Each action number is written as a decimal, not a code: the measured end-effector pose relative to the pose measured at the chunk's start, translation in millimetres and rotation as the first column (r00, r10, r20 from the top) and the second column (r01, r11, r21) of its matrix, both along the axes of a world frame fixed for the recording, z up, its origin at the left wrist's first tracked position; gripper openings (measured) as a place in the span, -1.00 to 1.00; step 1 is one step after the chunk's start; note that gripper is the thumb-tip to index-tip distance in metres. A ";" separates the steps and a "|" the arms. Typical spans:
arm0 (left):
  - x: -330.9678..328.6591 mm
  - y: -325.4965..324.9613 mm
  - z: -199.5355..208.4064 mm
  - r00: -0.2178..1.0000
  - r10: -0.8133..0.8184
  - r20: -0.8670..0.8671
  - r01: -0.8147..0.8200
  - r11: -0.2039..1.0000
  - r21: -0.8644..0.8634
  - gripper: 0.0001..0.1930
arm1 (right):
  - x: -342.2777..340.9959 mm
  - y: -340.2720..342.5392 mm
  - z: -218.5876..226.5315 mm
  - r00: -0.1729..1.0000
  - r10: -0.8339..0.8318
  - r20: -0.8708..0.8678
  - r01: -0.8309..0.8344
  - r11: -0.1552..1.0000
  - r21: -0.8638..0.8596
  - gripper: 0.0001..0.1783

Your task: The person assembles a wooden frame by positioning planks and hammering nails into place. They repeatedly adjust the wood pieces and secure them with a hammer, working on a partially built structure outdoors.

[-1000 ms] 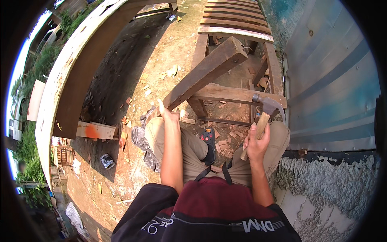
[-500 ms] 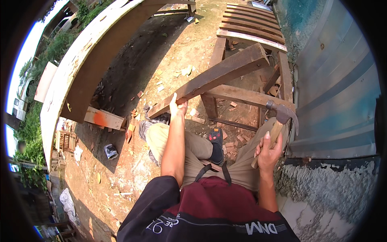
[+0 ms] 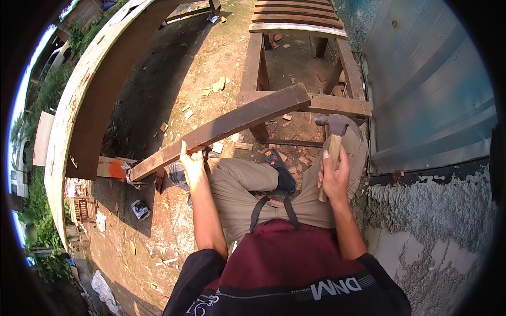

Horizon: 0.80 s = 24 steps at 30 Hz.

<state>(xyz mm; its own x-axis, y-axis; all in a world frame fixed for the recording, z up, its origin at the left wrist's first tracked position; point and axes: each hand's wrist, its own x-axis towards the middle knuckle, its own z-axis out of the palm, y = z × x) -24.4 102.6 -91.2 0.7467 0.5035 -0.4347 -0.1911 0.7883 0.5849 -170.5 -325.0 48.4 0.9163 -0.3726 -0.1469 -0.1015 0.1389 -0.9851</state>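
Sunlight falls across the stained, chip-strewn ground (image 3: 118, 239), a broad shadow (image 3: 153, 76) lying beside the long wooden table (image 3: 89, 131) at left; blue-grey metal sheeting (image 3: 421, 100) and a rough, crusted wall (image 3: 427, 210) line the right, with greenery (image 3: 39, 226) at far left

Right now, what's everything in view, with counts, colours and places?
Wooden beam: one, dark brown, in left hand
Hammer: one, dark and tan, in right hand
Slatted frame: one, brown, ahead
Large board: one, brown, left
Marked wood: one, pale with orange, left
Can: one, dark and white, left
Scraps: many, tan and reddish, ahead
Plastic: count unclear, grey, near beam
Metal sheet: one, grey-blue, right
Plants: several, green, far left
Shoe: one, dark, centre
Shirt: one, maroon and black, bottom
Left hand: one, bare, holding beam
Right hand: one, bare, around hammer
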 end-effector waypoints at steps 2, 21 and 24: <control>-1.3 2.5 8.0 1.000 0.020 -0.021 -0.020 1.000 -0.002 -0.72 | 6.2 -2.7 -2.7 1.000 0.009 0.000 -0.009 1.000 -0.022 -0.51; 33.3 -23.2 68.6 0.999 0.030 0.027 -0.033 0.993 0.116 -0.63 | -23.2 -14.6 -16.7 0.997 -0.058 -0.060 0.056 0.998 -0.032 -0.58; 27.7 -57.1 69.4 0.999 0.036 0.031 -0.034 0.997 -0.065 -0.62 | -26.2 -17.5 -12.4 0.995 -0.081 -0.055 0.079 0.996 -0.032 -0.62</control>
<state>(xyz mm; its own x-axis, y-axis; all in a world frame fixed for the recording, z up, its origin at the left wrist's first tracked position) 3.3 45.6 -21.8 0.7432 0.5012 -0.4432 -0.2370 0.8167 0.5261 -196.7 -342.5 36.0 0.8739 -0.4494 -0.1854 -0.1466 0.1200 -0.9819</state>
